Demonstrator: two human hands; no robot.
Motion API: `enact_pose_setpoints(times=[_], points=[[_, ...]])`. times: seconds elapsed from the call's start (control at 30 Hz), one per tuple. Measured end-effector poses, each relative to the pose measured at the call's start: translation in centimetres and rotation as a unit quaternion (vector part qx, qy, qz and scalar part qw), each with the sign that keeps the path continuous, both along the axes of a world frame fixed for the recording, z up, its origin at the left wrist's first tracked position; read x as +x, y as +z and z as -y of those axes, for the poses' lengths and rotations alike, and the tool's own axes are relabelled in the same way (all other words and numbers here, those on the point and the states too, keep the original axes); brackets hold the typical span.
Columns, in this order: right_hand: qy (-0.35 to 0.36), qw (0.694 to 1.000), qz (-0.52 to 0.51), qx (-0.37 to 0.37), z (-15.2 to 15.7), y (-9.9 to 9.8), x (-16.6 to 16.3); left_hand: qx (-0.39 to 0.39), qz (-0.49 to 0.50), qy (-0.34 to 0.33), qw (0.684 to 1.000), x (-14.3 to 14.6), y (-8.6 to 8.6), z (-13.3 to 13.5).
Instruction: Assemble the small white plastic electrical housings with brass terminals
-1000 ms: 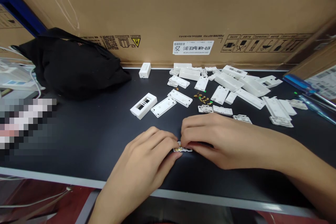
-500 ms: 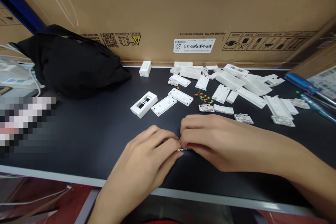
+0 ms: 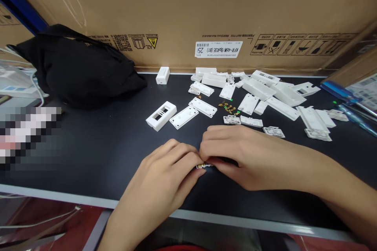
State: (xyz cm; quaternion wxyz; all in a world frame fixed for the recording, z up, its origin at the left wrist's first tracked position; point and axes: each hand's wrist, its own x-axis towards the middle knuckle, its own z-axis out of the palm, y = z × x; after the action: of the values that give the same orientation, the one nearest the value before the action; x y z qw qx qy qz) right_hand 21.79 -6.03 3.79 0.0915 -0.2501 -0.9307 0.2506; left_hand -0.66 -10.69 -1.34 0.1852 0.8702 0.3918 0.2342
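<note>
A small white plastic part with brass-coloured metal in it (image 3: 203,166) is pinched at my fingertips, low over the dark table; most of it is hidden by my fingers. My left hand (image 3: 166,176) grips it from the left, thumb below and fingers above. From the right, my right hand (image 3: 235,151) is closed on the same part, fingertips pressed against its top. Beyond the hands lie a white frame with rectangular openings (image 3: 161,116), white flat plates (image 3: 184,117), a cluster of small brass contacts (image 3: 229,107) and a white part with inner ribs (image 3: 231,120).
White housings (image 3: 259,89) and covers are heaped at the back right, near a blue-handled screwdriver (image 3: 338,89). A black cloth bag (image 3: 85,70) lies at the left. A small white box (image 3: 163,75) stands before the large cardboard carton (image 3: 188,8).
My right fingers have shifted slightly left and up, and more of the small part with its brass-coloured metal shows between the hands. My left hand has barely moved.
</note>
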Motion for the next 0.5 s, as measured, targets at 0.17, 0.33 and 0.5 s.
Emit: enact_pose_setpoints(times=[0.17, 0.33, 0.5], points=[[-0.011, 1.0, -0.007, -0.021, -0.13, -0.06, 0.04, -0.007, -0.001, -0.002, 1.0, -0.03, 0.07, 0.05], [-0.017, 0.999, -0.004, -0.028, -0.05, 0.0, -0.04, 0.004, -0.011, -0.008, 1.0, -0.11, 0.15, 0.13], [-0.016, 1.0, -0.007, -0.019, 0.13, 0.12, -0.16, 0.021, -0.028, -0.01, 0.999, 0.01, 0.33, 0.09]])
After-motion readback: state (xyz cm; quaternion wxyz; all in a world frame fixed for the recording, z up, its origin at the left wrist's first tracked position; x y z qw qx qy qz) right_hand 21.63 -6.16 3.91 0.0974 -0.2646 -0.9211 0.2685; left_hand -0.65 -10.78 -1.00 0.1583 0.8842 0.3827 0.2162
